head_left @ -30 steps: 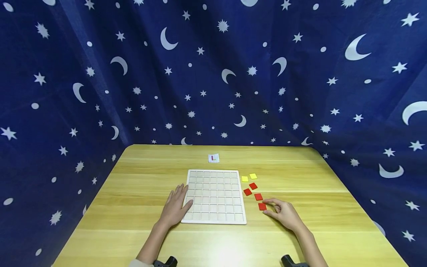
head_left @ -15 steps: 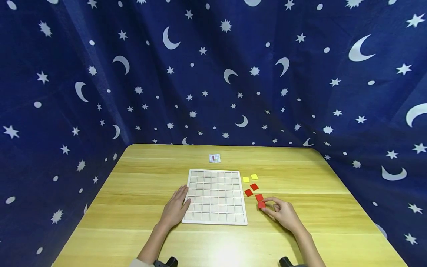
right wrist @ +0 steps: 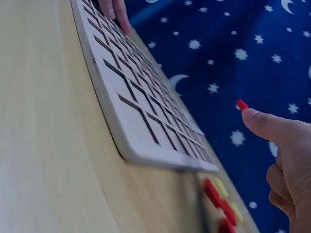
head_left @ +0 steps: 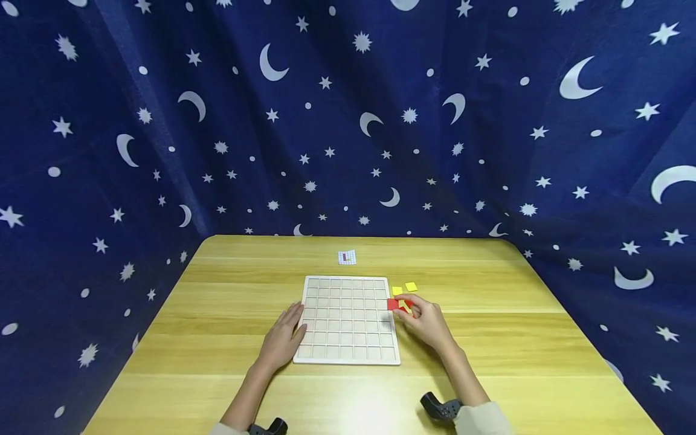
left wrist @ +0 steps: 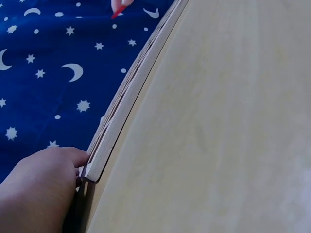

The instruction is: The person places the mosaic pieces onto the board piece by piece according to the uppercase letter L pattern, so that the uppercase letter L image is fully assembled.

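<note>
A white square grid board (head_left: 346, 329) lies flat on the table. My left hand (head_left: 281, 338) rests at its left edge, fingers extended; in the left wrist view the thumb of this hand (left wrist: 43, 184) touches the board's corner. Over the board's right edge, my right hand (head_left: 426, 323) pinches a red square tile (head_left: 393, 304) between thumb and index finger. That raised tile (right wrist: 241, 104) shows edge-on in the right wrist view. Other red tiles (right wrist: 211, 191) lie beside the board, partly hidden by my right hand in the head view.
Two yellow tiles (head_left: 411, 287) lie right of the board's far corner. Behind the board is a small printed grid card (head_left: 347, 257) with a coloured pattern. A dark blue curtain (head_left: 348, 121) with moons and stars stands beyond the wooden table (head_left: 244, 272).
My right hand has gripped the nearest red tile, lifted it and carried it leftward and away from me to the board's right edge. My left hand has stayed at the board's left edge.
</note>
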`<state>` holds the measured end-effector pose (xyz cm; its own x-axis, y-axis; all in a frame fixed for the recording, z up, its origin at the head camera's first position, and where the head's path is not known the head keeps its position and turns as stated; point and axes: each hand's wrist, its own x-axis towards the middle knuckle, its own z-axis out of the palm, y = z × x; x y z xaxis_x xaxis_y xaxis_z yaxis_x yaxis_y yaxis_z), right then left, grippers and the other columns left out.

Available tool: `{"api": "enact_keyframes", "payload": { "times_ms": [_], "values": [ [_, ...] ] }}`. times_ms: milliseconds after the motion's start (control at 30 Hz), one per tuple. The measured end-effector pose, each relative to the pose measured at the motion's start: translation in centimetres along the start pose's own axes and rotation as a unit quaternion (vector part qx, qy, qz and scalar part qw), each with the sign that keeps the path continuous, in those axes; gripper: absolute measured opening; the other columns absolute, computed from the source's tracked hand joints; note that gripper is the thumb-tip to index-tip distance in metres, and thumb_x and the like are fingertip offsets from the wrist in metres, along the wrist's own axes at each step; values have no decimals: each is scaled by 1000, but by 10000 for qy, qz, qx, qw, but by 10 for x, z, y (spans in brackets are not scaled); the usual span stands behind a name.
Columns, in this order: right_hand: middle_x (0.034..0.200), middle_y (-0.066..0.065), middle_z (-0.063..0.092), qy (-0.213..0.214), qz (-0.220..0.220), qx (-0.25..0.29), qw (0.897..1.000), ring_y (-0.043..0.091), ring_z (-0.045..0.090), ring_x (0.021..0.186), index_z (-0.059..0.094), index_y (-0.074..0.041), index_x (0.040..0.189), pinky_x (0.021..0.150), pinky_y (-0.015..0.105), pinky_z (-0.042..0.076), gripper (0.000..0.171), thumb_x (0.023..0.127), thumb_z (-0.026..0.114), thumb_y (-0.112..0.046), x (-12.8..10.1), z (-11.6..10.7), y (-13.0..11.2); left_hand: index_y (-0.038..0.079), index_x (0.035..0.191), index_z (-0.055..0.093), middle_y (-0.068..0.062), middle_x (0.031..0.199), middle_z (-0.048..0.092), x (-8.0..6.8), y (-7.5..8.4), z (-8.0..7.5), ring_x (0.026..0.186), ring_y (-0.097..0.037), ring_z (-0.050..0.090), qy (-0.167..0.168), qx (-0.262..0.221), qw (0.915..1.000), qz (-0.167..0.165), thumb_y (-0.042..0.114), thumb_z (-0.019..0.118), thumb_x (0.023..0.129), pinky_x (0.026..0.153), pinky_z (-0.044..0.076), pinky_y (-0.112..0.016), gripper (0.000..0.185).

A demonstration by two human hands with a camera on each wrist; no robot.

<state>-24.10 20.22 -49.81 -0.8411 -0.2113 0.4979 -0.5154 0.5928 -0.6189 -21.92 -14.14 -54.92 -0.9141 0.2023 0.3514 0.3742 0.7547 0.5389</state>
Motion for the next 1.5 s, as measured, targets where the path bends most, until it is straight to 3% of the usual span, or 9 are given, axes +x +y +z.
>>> {"api": "enact_keyframes", "payload": {
  "times_ms": [267,567,767,1000,1300,1500],
  "values": [
    [47,-13,26,-306,323,202,9988,-1,21,41,68,-12,104,36,16,17,26,79,74,-20,21,43,-8,-3,135,43,-16,141,39,-1,3,-4,132,-32,31,-131,-130,9998,-87,22,53,94,110,23,-44,48],
    [48,-10,26,-548,475,-40,9974,2,19,42,68,-11,105,38,18,18,26,81,72,-21,51,78,-16,-1,136,43,-13,142,38,0,3,-5,133,-30,30,-191,-148,9996,-145,22,53,94,110,23,-43,49],
    [47,-10,25,-518,297,-301,9978,2,17,42,68,-10,105,37,19,16,28,81,72,-25,69,91,-26,-2,136,43,-14,142,38,1,2,-5,133,-31,30,-198,-216,9994,-166,23,54,94,110,23,-44,49],
    [47,-9,26,-862,328,-308,9953,2,17,40,67,-11,108,36,19,17,31,82,70,-29,79,106,-30,0,136,42,-12,143,38,1,1,-4,133,-29,29,-258,-228,9991,-260,24,54,94,110,23,-43,50],
    [44,-9,27,-1240,584,-385,9898,5,17,40,67,-13,108,37,20,17,31,83,70,-30,78,120,-23,1,136,43,-11,142,39,-1,1,-4,133,-29,30,-281,-250,9988,-309,25,54,94,110,24,-44,50],
    [44,-10,26,-1212,571,-422,9901,6,17,41,67,-10,109,37,21,16,31,83,70,-27,78,121,-26,1,136,43,-12,143,38,0,1,-4,133,-29,29,-277,-260,9988,-323,25,54,94,110,23,-44,50]
  ]
}}
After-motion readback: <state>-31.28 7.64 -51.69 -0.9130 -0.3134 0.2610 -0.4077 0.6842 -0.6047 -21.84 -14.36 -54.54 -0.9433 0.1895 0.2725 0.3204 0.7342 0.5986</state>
